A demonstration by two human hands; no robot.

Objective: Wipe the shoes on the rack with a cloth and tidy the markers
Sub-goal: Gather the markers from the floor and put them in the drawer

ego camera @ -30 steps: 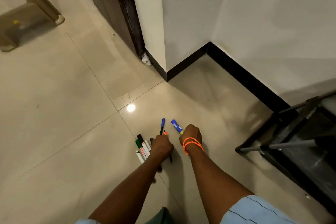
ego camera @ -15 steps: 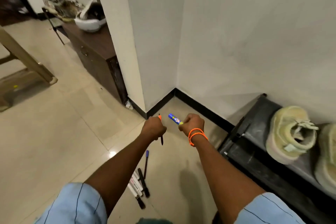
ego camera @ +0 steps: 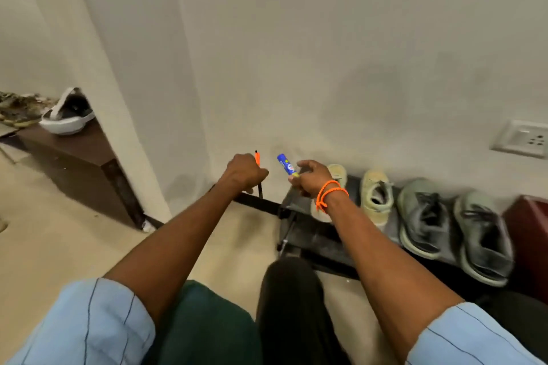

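— While both arms were stretched out in front, what did each hand have?

— The left hand (ego camera: 244, 170) was clenched round a thin black pen with an orange cap (ego camera: 258, 167), held nearly upright, cap at twelve o'clock. The right hand (ego camera: 311, 179), with an orange cord bracelet (ego camera: 327, 192) on its wrist, pinched the yellow end of a short blue marker with a printed label (ego camera: 285, 164), which tilted towards eleven o'clock.

— And the two apart?

— Near each other, not touching, both up in front of the pale wall (ego camera: 326, 53).

— Where were the shoes?

— On the low black metal rack (ego camera: 320, 234) at about three o'clock from the right hand. A pair of pale yellow knit sneakers (ego camera: 376, 195) sat nearest, one partly hidden behind the wrist; a pair of grey-green sneakers with dark laces (ego camera: 450, 228) stood just beside them, farther right.

— Anything else?

— A white helmet-like shell (ego camera: 66, 115) rested on a dark brown wooden cabinet (ego camera: 89, 157) at nine o'clock, and a white wall socket (ego camera: 525, 138) was at three.
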